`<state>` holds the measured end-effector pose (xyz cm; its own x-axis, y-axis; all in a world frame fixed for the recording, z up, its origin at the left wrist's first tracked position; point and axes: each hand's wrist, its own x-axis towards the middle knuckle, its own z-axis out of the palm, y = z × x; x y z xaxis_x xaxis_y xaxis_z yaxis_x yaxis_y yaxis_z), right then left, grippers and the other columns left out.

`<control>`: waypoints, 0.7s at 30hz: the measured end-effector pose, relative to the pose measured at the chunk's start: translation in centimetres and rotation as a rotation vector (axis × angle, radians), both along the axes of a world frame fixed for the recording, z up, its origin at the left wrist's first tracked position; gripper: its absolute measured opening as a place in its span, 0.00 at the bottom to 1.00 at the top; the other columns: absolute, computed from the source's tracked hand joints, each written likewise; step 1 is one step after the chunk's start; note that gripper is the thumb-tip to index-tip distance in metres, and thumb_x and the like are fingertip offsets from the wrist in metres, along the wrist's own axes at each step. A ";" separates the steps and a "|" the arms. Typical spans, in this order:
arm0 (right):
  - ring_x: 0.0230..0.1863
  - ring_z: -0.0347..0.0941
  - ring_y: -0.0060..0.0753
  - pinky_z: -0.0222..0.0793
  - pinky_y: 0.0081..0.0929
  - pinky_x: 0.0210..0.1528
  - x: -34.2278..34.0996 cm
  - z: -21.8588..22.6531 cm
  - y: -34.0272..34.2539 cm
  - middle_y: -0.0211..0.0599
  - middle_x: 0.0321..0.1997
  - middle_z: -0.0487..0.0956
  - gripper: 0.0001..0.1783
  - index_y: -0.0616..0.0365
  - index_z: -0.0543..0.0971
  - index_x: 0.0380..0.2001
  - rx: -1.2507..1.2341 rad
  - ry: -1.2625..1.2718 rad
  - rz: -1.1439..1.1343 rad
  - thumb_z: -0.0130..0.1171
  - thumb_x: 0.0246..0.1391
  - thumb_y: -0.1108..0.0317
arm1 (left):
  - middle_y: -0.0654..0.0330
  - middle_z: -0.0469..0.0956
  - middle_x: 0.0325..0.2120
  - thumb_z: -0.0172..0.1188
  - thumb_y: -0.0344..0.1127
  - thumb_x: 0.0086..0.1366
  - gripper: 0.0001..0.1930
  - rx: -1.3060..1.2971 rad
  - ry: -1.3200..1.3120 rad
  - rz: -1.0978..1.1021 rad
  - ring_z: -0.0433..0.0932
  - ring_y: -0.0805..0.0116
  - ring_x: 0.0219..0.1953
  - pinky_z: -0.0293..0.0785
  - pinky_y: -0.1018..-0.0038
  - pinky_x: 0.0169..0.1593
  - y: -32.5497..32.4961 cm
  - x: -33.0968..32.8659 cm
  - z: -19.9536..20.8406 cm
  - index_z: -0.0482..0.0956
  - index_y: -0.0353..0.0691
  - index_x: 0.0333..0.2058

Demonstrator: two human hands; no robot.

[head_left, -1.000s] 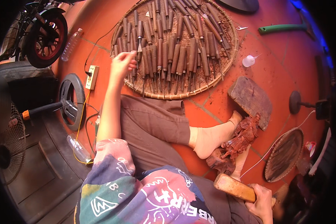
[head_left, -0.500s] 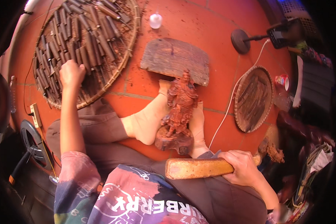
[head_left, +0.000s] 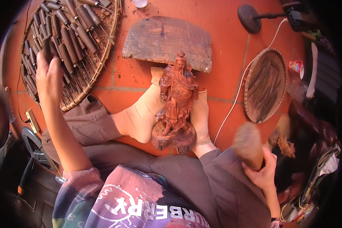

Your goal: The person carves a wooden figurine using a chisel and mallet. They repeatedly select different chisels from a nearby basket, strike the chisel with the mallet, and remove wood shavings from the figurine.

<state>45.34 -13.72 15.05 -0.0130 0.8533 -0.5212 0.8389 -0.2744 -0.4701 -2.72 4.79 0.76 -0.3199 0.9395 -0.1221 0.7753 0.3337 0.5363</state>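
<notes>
My left hand [head_left: 49, 78] is over the left part of a round woven tray [head_left: 112, 41]. Its fingers close round the dark wooden handle of a chisel [head_left: 47, 46], slightly blurred by motion. Many more wooden-handled chisels [head_left: 66, 51] lie close together in that tray. In my right hand [head_left: 264, 169], by my right knee, is a wooden mallet [head_left: 248, 146], its thick end tilted up and blurred. A carved reddish-brown wooden statue [head_left: 177, 95] of a bearded robed figure stands on its rough base [head_left: 173, 137] between my bare feet, with neither hand touching it.
A thick worn wooden board [head_left: 169, 41] lies just beyond the statue. On the right are a smaller round basket [head_left: 266, 85] of slim tools, a white cable [head_left: 237, 95], a stand with a round base [head_left: 249, 19] and a red cup [head_left: 296, 68]. A power strip [head_left: 33, 121] lies at left.
My left hand has shifted left and its fingers have changed from a fist to a reach round a handle. The mallet has swung from lying across my thigh to pointing up. The view has shifted.
</notes>
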 end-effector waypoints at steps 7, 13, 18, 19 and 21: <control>0.32 0.69 0.31 0.68 0.26 0.41 1.3 -0.4 -2.1 0.33 0.32 0.71 0.30 0.61 0.66 0.50 0.057 0.391 -0.403 0.67 0.42 0.78 | 0.64 0.72 0.28 0.63 0.34 0.60 0.13 0.175 -0.924 -1.003 0.76 0.64 0.27 0.74 0.71 0.28 -8.0 23.5 4.2 0.79 0.47 0.45; 0.46 0.66 0.31 0.64 0.31 0.52 3.5 -0.3 -3.4 0.39 0.48 0.67 0.27 0.62 0.69 0.47 0.132 0.170 -0.204 0.68 0.43 0.73 | 0.62 0.69 0.22 0.62 0.50 0.61 0.15 0.270 -1.061 -1.099 0.76 0.61 0.21 0.69 0.65 0.22 -9.3 29.2 3.2 0.79 0.45 0.36; 0.43 0.67 0.27 0.63 0.26 0.50 3.0 -0.4 -3.2 0.35 0.43 0.70 0.27 0.63 0.70 0.47 0.022 0.199 -0.447 0.68 0.41 0.74 | 0.61 0.72 0.18 0.63 0.51 0.59 0.16 0.223 -1.042 -1.069 0.77 0.57 0.21 0.70 0.64 0.22 -8.1 29.5 2.1 0.78 0.44 0.27; 0.41 0.67 0.26 0.63 0.25 0.49 2.9 -0.5 -3.2 0.34 0.41 0.70 0.28 0.63 0.70 0.47 0.001 0.227 -0.493 0.68 0.41 0.74 | 0.60 0.73 0.18 0.63 0.51 0.59 0.17 0.220 -1.031 -1.065 0.78 0.56 0.21 0.71 0.64 0.22 -8.0 29.5 1.9 0.78 0.43 0.25; 0.34 0.67 0.21 0.64 0.21 0.42 2.9 -1.0 -3.4 0.28 0.33 0.71 0.29 0.65 0.69 0.49 0.008 0.272 -0.529 0.67 0.40 0.77 | 0.60 0.74 0.18 0.63 0.52 0.59 0.18 0.211 -1.010 -1.069 0.78 0.56 0.21 0.71 0.64 0.22 -7.7 29.5 1.6 0.77 0.43 0.24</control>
<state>48.22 -17.13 14.05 0.2824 0.7844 -0.5523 0.4382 -0.6176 -0.6531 26.82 -2.93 2.31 0.6515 0.6975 0.2985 -0.1236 -0.2907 0.9488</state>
